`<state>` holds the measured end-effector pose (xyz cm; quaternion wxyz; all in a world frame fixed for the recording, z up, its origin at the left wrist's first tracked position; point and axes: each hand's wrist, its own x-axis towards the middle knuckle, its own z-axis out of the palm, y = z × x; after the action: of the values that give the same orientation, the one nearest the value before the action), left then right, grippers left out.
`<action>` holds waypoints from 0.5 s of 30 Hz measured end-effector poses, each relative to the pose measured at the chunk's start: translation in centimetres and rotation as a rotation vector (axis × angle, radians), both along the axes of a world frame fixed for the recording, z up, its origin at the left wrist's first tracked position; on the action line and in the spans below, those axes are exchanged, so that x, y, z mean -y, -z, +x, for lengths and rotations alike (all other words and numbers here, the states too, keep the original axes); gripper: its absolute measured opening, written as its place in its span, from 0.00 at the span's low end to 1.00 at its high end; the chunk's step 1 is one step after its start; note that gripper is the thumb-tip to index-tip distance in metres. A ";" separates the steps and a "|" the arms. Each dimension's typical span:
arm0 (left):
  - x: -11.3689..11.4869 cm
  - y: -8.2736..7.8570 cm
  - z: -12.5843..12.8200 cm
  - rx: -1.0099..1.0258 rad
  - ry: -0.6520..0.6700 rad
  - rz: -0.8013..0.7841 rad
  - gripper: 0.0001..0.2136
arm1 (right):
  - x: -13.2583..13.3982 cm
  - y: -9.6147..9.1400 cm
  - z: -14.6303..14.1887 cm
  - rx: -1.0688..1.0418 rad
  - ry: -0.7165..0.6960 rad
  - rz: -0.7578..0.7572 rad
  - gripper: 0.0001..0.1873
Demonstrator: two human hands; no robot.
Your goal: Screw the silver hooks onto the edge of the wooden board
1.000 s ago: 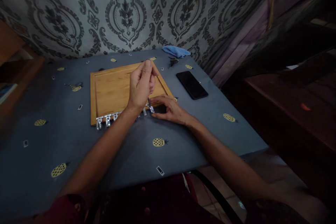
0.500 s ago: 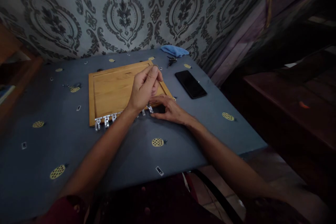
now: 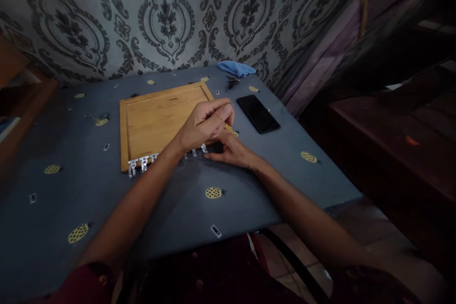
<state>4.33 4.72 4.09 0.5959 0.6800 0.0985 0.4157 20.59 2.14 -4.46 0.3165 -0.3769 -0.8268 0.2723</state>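
A wooden framed board (image 3: 153,118) lies flat on the table, with a row of silver metal hooks (image 3: 144,163) along its near edge; my left forearm hides part of the row. My left hand (image 3: 208,123) is closed in a fist above the board's near right corner, thumb on top. Whatever it may hold is hidden inside the fingers. Just below it, my right hand (image 3: 233,150) grips the board's near right corner, thumb beside the last hook and fingers on top. Its fingertips are partly covered by my left hand.
A black phone (image 3: 258,113) lies right of the board. Behind it are a small dark object like keys (image 3: 232,82) and a folded blue cloth (image 3: 236,68). The patterned tablecloth (image 3: 171,228) ends at a right edge. A wooden shelf (image 3: 32,90) stands at the left.
My left fist has shifted right and slightly down, tilting more to the right over the corner. My right hand stays nearly in place, its fingers now more covered.
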 end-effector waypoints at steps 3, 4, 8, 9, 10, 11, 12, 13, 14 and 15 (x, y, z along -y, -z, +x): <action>-0.1 -0.3 0.0 -0.050 0.044 -0.017 0.22 | 0.1 -0.2 -0.1 0.004 0.008 0.023 0.19; -0.2 -0.4 0.0 -0.060 0.046 -0.026 0.23 | 0.1 -0.2 -0.1 0.006 0.009 0.024 0.20; -0.5 -0.7 -0.3 -0.046 0.017 -0.076 0.22 | 0.1 -0.2 0.0 0.009 0.006 0.004 0.26; -0.6 -0.8 -0.4 -0.035 0.010 -0.084 0.22 | 0.1 -0.2 0.0 0.012 0.008 0.002 0.27; -0.7 -0.8 -0.5 -0.028 0.006 -0.088 0.21 | 0.1 -0.1 0.1 0.016 0.011 0.004 0.27; -0.7 -0.8 -0.6 -0.024 0.005 -0.087 0.20 | 0.1 -0.1 0.1 0.021 0.015 0.006 0.27; -0.8 -0.8 -0.7 -0.024 0.006 -0.084 0.20 | 0.1 -0.1 0.1 0.028 0.014 0.005 0.27; -0.8 -0.8 -0.7 -0.030 0.009 -0.083 0.19 | 0.1 -0.2 0.1 0.032 0.014 0.004 0.27; -0.8 -0.9 -0.7 -0.037 0.011 -0.083 0.19 | 0.1 -0.2 0.1 0.032 0.015 0.004 0.26; -0.7 -0.9 -0.7 -0.045 0.015 -0.082 0.19 | 0.1 -0.3 0.1 0.031 0.017 0.004 0.25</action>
<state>3.64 5.45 4.98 0.6239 0.6649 0.1237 0.3915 20.66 2.03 -4.20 0.3066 -0.3874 -0.8290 0.2621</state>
